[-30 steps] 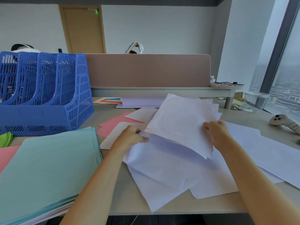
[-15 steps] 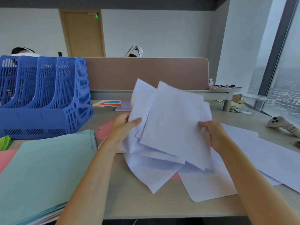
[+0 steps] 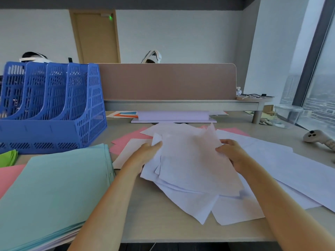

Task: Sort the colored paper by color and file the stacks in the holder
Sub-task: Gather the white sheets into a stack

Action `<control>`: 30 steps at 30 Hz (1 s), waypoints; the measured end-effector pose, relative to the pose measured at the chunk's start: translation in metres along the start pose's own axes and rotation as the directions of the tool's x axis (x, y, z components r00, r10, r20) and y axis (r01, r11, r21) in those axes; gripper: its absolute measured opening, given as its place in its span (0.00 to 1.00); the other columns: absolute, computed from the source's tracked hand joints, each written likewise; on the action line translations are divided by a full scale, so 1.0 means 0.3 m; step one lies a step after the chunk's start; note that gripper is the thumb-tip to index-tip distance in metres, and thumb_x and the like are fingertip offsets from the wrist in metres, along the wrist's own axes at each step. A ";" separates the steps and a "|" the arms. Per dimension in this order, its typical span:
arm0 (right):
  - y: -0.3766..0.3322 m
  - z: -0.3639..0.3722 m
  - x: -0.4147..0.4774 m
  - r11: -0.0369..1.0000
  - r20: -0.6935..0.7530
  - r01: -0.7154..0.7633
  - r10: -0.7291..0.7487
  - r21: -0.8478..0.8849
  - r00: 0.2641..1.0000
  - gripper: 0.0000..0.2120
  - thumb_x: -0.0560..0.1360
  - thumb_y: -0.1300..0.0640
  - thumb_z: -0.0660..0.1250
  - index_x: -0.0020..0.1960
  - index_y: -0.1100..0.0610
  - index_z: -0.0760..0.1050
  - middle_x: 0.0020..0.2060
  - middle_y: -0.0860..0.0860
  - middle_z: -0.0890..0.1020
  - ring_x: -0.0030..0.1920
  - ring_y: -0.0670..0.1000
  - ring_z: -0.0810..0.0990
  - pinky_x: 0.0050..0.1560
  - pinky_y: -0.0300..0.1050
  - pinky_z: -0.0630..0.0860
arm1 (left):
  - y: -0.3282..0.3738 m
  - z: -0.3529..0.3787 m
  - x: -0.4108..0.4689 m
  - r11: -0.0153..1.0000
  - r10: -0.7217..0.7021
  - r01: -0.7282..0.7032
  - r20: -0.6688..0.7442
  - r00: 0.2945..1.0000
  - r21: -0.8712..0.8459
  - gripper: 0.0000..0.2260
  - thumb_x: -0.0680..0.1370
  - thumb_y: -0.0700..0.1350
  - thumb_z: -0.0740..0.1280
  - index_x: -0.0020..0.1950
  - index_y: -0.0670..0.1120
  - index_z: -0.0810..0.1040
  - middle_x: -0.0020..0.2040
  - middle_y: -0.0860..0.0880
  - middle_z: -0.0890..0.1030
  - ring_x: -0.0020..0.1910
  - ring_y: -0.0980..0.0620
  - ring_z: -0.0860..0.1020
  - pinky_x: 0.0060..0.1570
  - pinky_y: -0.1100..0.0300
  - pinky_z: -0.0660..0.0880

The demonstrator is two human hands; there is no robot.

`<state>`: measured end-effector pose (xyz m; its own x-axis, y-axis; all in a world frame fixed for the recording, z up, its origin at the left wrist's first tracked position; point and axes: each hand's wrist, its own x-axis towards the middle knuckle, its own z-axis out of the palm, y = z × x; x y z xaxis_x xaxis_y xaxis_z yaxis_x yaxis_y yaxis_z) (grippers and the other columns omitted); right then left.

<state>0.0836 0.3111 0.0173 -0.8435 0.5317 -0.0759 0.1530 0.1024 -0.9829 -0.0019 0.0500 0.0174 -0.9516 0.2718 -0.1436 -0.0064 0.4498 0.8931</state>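
An office: a table [image 3: 163, 230] backed by a partition screen [image 3: 166, 81], a blue file holder [image 3: 54, 105], and a high-rise window [image 3: 319, 98].

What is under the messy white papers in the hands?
More loose white sheets lie beneath the held white bundle, and pink paper peeks out behind. Anything under the middle is covered.

both bare forearms reach forward from the near edge, angling in toward each other. the left hand [image 3: 146, 155] grips the left edge of the white sheets [image 3: 192, 165]. the right hand [image 3: 234, 155] grips their right edge, fingers curled round it.
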 end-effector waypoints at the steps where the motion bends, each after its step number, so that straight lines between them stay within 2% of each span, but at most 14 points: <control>1: 0.005 0.008 0.001 0.999 0.005 -0.005 0.006 -0.034 1.000 0.16 0.74 0.69 0.61 0.60 0.60 0.73 0.43 0.61 0.80 0.38 0.57 0.79 0.40 0.48 0.77 | 0.000 0.001 -0.002 1.000 0.030 -0.030 0.042 0.999 -0.001 0.27 0.76 0.60 0.65 0.70 0.45 0.71 0.67 0.48 0.74 0.65 0.46 0.73 0.61 0.56 0.69; 3: 0.002 0.023 -0.012 0.996 0.018 -0.003 0.005 -0.092 1.000 0.13 0.74 0.69 0.61 0.57 0.61 0.72 0.42 0.59 0.80 0.38 0.57 0.79 0.39 0.45 0.76 | 0.008 0.013 -0.023 0.993 0.119 -0.116 0.154 0.981 -0.028 0.16 0.76 0.47 0.71 0.62 0.47 0.76 0.60 0.50 0.80 0.60 0.49 0.78 0.59 0.57 0.73; 6: 0.008 0.033 -0.007 0.999 0.027 0.003 -0.002 -0.032 1.000 0.13 0.75 0.65 0.64 0.60 0.62 0.72 0.45 0.59 0.81 0.40 0.57 0.80 0.41 0.47 0.78 | 0.016 0.027 -0.036 0.965 0.256 -0.243 0.162 0.953 -0.097 0.21 0.74 0.36 0.71 0.65 0.47 0.74 0.58 0.51 0.81 0.53 0.56 0.80 0.50 0.64 0.77; 8: 0.010 0.032 0.001 0.998 -0.044 0.042 -0.040 0.043 0.998 0.17 0.76 0.62 0.67 0.64 0.63 0.72 0.50 0.59 0.80 0.41 0.55 0.80 0.41 0.44 0.77 | 0.036 0.019 -0.044 0.924 0.358 -0.349 0.035 0.933 -0.156 0.23 0.74 0.36 0.71 0.66 0.49 0.71 0.56 0.56 0.79 0.50 0.64 0.77 0.41 0.70 0.74; 11: 0.007 0.016 0.020 0.995 -0.229 0.089 -0.075 0.051 0.971 0.33 0.74 0.50 0.72 0.73 0.57 0.63 0.66 0.55 0.70 0.47 0.52 0.78 0.47 0.45 0.74 | 0.070 0.000 -0.058 0.829 0.464 -0.490 -0.158 0.872 -0.271 0.21 0.75 0.38 0.70 0.64 0.52 0.70 0.55 0.60 0.79 0.52 0.63 0.78 0.43 0.68 0.74; 13: -0.007 0.011 0.008 0.983 -0.189 0.069 -0.036 0.167 0.981 0.42 0.70 0.43 0.74 0.76 0.56 0.58 0.67 0.51 0.69 0.45 0.51 0.79 0.49 0.47 0.75 | 0.083 -0.001 -0.070 0.753 0.497 -0.558 -0.254 0.829 -0.349 0.19 0.75 0.37 0.70 0.63 0.52 0.71 0.55 0.59 0.80 0.51 0.62 0.80 0.47 0.66 0.77; 14: -0.017 0.009 -0.001 0.971 -0.111 0.053 -0.028 0.233 0.993 0.44 0.67 0.40 0.75 0.74 0.57 0.61 0.64 0.49 0.73 0.47 0.51 0.80 0.51 0.48 0.76 | 0.083 -0.001 -0.069 0.731 0.498 -0.576 -0.290 0.817 -0.367 0.18 0.76 0.38 0.70 0.62 0.53 0.72 0.54 0.59 0.81 0.51 0.63 0.80 0.47 0.66 0.77; 15: -0.021 0.007 -0.002 0.963 -0.022 0.043 -0.039 0.268 0.999 0.42 0.65 0.39 0.76 0.71 0.58 0.66 0.61 0.49 0.78 0.50 0.52 0.82 0.52 0.49 0.78 | 0.082 0.002 -0.070 0.721 0.495 -0.582 -0.307 0.813 -0.377 0.18 0.76 0.38 0.69 0.61 0.55 0.72 0.53 0.60 0.81 0.51 0.63 0.81 0.47 0.66 0.78; 17: -0.031 0.017 -0.024 0.950 0.045 0.129 -0.147 0.286 0.988 0.28 0.68 0.46 0.76 0.62 0.58 0.75 0.53 0.52 0.84 0.49 0.54 0.85 0.51 0.52 0.81 | 0.073 0.014 -0.060 0.734 0.490 -0.572 -0.297 0.819 -0.366 0.16 0.77 0.40 0.68 0.60 0.57 0.71 0.54 0.60 0.80 0.53 0.62 0.80 0.48 0.65 0.77; 20: -0.042 0.041 -0.060 0.909 -0.042 0.354 -0.354 0.221 0.934 0.14 0.74 0.59 0.72 0.59 0.57 0.77 0.50 0.52 0.85 0.48 0.53 0.85 0.46 0.49 0.81 | 0.056 0.038 -0.047 0.773 0.510 -0.577 -0.284 0.812 -0.264 0.15 0.80 0.42 0.65 0.64 0.54 0.71 0.57 0.58 0.79 0.58 0.57 0.78 0.53 0.62 0.75; 23: -0.071 0.057 -0.097 0.827 -0.130 0.544 -0.529 0.144 0.839 0.11 0.76 0.61 0.69 0.57 0.52 0.77 0.50 0.48 0.84 0.49 0.49 0.83 0.46 0.45 0.80 | 0.068 0.048 -0.074 0.730 0.562 -0.651 -0.358 0.745 -0.209 0.13 0.82 0.46 0.61 0.65 0.56 0.68 0.58 0.62 0.77 0.58 0.63 0.76 0.56 0.65 0.74; 25: -0.094 0.066 -0.125 0.761 -0.209 0.641 -0.614 0.101 0.761 0.11 0.76 0.61 0.68 0.57 0.51 0.75 0.49 0.45 0.82 0.47 0.40 0.81 0.45 0.34 0.77 | 0.083 0.050 -0.093 0.691 0.583 -0.696 -0.419 0.696 -0.194 0.10 0.82 0.47 0.59 0.64 0.55 0.68 0.56 0.65 0.77 0.56 0.66 0.76 0.54 0.68 0.73; 27: -0.117 0.077 -0.154 0.702 -0.257 0.710 -0.678 0.049 0.688 0.12 0.77 0.61 0.67 0.59 0.52 0.74 0.50 0.42 0.81 0.47 0.35 0.79 0.45 0.27 0.74 | 0.090 0.052 -0.100 0.677 0.603 -0.719 -0.442 0.664 -0.156 0.08 0.83 0.48 0.57 0.62 0.55 0.68 0.54 0.67 0.77 0.55 0.66 0.75 0.52 0.68 0.71; 30: -0.126 0.091 -0.181 0.660 -0.265 0.751 -0.724 0.004 0.637 0.16 0.77 0.61 0.66 0.64 0.52 0.72 0.52 0.39 0.80 0.52 0.36 0.78 0.50 0.29 0.74 | 0.097 0.056 -0.104 0.674 0.632 -0.732 -0.437 0.640 -0.097 0.06 0.83 0.49 0.56 0.60 0.56 0.67 0.55 0.66 0.75 0.56 0.64 0.74 0.54 0.65 0.70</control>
<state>0.1095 0.2555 0.0539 -0.5114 0.4877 0.7076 -0.5351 0.4636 -0.7062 0.0327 0.0688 0.0406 -0.7471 0.0864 0.6590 0.6627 0.0215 0.7485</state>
